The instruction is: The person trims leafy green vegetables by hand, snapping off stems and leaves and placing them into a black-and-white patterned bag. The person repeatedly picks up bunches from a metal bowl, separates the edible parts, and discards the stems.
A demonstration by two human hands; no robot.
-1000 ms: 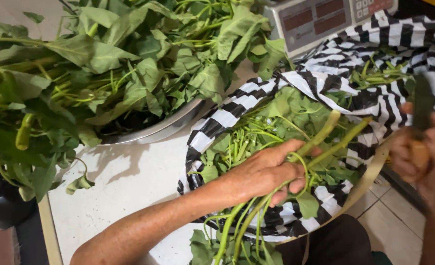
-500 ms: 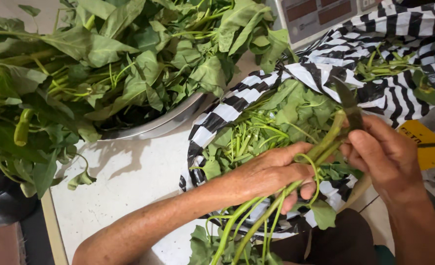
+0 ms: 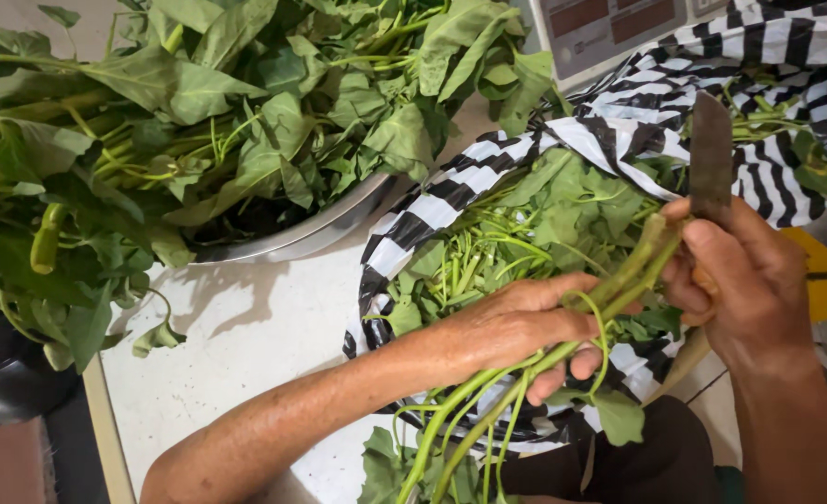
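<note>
My left hand [image 3: 525, 327] grips a bunch of long green stems [image 3: 488, 411] that run from the lower middle up toward the right, with leaves hanging below. My right hand [image 3: 740, 280] holds a small knife with its dull blade [image 3: 710, 154] pointing up. Its fingers touch the upper ends of the stems [image 3: 651, 247]. Both hands are over a black-and-white striped plastic bag [image 3: 451, 191] full of cut leafy greens [image 3: 562, 201].
A metal bowl [image 3: 320, 229] heaped with leafy greens [image 3: 199, 112] stands at the upper left on a white speckled counter [image 3: 236, 345]. A weighing scale [image 3: 609, 28] sits at the top. A dark pot [image 3: 3, 373] is at the lower left.
My right hand has come in from the right edge with the knife to the upper ends of the stems. My left hand has kept its grip on the bunch.
</note>
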